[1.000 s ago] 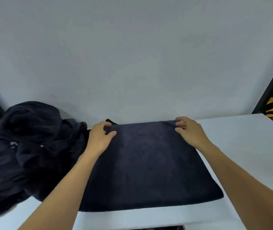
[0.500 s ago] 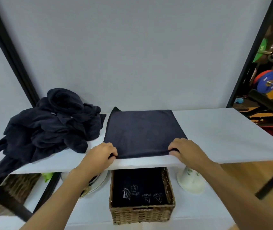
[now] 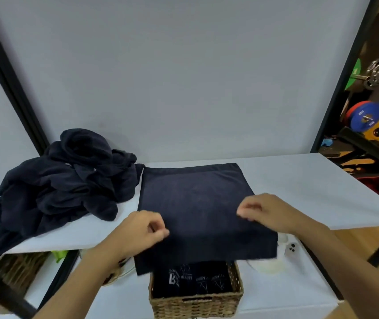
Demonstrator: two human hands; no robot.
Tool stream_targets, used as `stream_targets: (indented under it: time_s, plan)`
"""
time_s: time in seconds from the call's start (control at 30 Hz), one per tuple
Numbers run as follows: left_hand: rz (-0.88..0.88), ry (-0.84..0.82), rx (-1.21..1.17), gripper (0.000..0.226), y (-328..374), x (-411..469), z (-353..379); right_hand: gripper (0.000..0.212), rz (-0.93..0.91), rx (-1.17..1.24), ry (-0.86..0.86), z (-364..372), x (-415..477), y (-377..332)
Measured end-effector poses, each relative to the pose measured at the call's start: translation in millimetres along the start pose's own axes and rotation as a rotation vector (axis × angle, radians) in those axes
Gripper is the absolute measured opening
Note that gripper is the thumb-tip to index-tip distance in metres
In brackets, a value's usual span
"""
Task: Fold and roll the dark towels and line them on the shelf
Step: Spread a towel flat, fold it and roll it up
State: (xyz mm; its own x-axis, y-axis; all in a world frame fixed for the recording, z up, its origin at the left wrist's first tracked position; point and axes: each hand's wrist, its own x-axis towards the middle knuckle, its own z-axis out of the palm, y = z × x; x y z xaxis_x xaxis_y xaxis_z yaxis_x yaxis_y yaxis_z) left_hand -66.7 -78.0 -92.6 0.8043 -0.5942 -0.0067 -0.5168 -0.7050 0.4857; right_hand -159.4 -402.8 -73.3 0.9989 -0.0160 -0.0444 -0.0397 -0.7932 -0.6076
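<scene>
Your left hand (image 3: pixel 137 233) and right hand (image 3: pixel 273 212) have drawn the towel (image 3: pixel 195 196) past the tabletop (image 3: pixel 299 180) edge, fingers (image 3: pixel 160 232) pinching it; probably folding next.

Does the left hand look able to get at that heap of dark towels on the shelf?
Probably yes. The heap lies on the shelf just left of the left hand, with nothing between them. It would first have to let go of the folded towel it pinches.

The folded towel (image 3: pixel 195 199) lies on the shelf (image 3: pixel 299 185), the towel pile (image 3: pixel 68 180) just left, a basket (image 3: pixel 195 303) below.
</scene>
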Motion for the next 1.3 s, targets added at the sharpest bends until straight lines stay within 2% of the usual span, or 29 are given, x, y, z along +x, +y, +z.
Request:
stream_targets:
  time_s: [0.1,0.17,0.27,0.33,0.4,0.5,0.6,0.7,0.77,0.97,1.17,1.3]
  plan:
    - [-0.068,0.226,0.010,0.011,-21.1,58.7,-8.2,0.012,0.112,0.072,0.174,-13.8,59.1,23.0]
    - [-0.125,0.263,-0.002,0.014,-35.2,99.2,-12.1,0.015,0.175,0.108,0.223,-19.5,101.7,40.8]
    - [-0.219,0.190,0.056,0.035,-53.6,150.5,-13.0,0.024,0.203,0.059,0.210,-22.4,157.9,63.7]
    - [-0.258,0.113,0.119,0.046,-65.2,173.3,-14.8,0.033,0.204,-0.022,0.139,-24.4,183.2,71.9]
    - [-0.276,0.059,0.160,0.049,-73.7,186.3,-18.8,0.032,0.218,-0.043,0.058,-29.0,198.4,76.3]
    - [-0.276,0.020,0.192,0.035,-76.8,195.1,-30.1,0.017,0.216,-0.047,-0.032,-41.2,205.0,81.7]
    - [-0.252,0.071,0.150,0.017,-77.0,197.0,-39.9,0.015,0.173,0.015,-0.044,-49.3,202.8,87.7]
    - [-0.209,0.124,0.065,0.017,-78.1,196.7,-42.9,0.010,0.111,0.095,-0.001,-50.4,200.8,91.0]
    - [-0.214,0.126,0.073,0.014,-80.6,198.6,-43.4,0.010,0.089,0.037,0.023,-48.5,204.3,93.8]
    - [-0.305,0.191,0.159,0.012,-82.7,214.0,-43.8,0.016,0.181,-0.077,0.132,-39.6,224.5,95.1]
    - [-0.328,0.117,0.225,0.012,-85.2,225.7,-35.9,0.017,0.178,-0.191,0.187,-29.6,233.9,96.9]
    - [-0.285,0.074,0.241,0.014,-90.4,227.2,-38.9,0.016,0.183,-0.163,0.134,-34.1,234.1,93.7]
